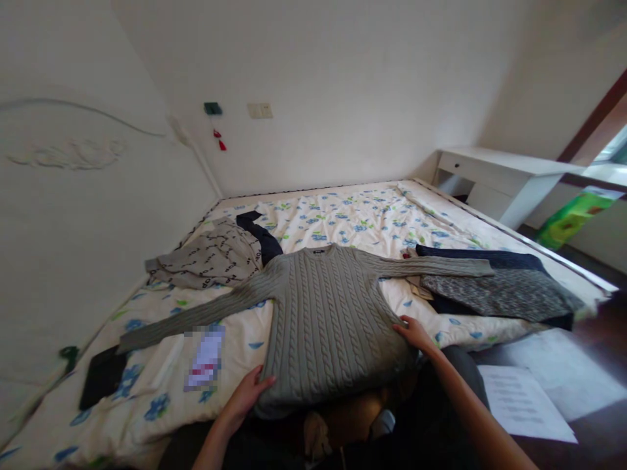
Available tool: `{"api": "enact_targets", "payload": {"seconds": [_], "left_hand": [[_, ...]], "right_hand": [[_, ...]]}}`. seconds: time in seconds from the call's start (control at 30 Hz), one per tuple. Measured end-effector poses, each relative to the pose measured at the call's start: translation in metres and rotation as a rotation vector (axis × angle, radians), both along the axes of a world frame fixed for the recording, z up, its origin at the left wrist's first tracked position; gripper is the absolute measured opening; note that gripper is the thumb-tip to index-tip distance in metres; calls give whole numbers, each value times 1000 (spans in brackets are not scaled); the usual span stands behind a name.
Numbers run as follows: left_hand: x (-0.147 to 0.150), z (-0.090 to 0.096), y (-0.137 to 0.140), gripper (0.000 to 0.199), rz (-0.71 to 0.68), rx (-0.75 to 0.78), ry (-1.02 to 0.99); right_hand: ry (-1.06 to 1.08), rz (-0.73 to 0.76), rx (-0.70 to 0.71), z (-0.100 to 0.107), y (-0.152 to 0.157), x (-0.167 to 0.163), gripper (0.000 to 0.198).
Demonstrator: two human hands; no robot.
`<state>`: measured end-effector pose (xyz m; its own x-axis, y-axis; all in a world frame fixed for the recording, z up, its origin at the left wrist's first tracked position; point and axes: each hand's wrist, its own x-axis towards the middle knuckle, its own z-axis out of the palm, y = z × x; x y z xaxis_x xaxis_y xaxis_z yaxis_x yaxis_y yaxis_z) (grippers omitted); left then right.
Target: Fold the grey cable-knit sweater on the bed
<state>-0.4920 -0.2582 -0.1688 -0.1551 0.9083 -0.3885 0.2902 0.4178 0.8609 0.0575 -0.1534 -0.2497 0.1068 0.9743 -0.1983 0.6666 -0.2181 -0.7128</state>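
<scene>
Here, the left hand [246,393] and right hand [415,333] pinch a sweater [330,320] overlapping folded clothes [514,295].

Dim daylight from window [615,149]; right edge stretched, blurred

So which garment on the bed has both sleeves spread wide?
The cable-knit sweater in the middle; neither the bunched lettered garment at left nor the speckled garment at right shows both sleeves outstretched.

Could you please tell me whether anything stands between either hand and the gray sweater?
Nothing visible does: the left hand and right hand both touch the gray sweater at its side edges, toward the hem.
</scene>
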Motion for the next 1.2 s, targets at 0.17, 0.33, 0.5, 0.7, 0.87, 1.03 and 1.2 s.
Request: {"api": "enact_targets", "payload": {"seconds": [0.17, 0.33, 0.5, 0.7, 0.87, 1.03, 1.2], "left_hand": [[-17, -5, -7, 71, -56, -81, 177], [-14, -12, 19, 52, 32, 76, 773], [36, -28, 48, 53, -98, 456, 825], [63, -65, 49, 48, -181, 628, 859], [62, -78, 39, 46, -176, 651, 944], [68, -77, 29, 42, -158, 651, 1005], [73, -74, 22, 42, -146, 638, 1011]], "right_hand": [[301, -63, -85, -8, 2, 32, 46], [846, -340, 90, 12, 36, 80, 64], [1094, -715, 274, 55, 96, 168, 52], [1178, -997, 169, 73, 140, 237, 19], [1187, -1021, 207, 62, 150, 258, 27], [1105, -1069, 288, 71, 177, 280, 20], [802, -849, 530, 140, 252, 236, 32]]}}
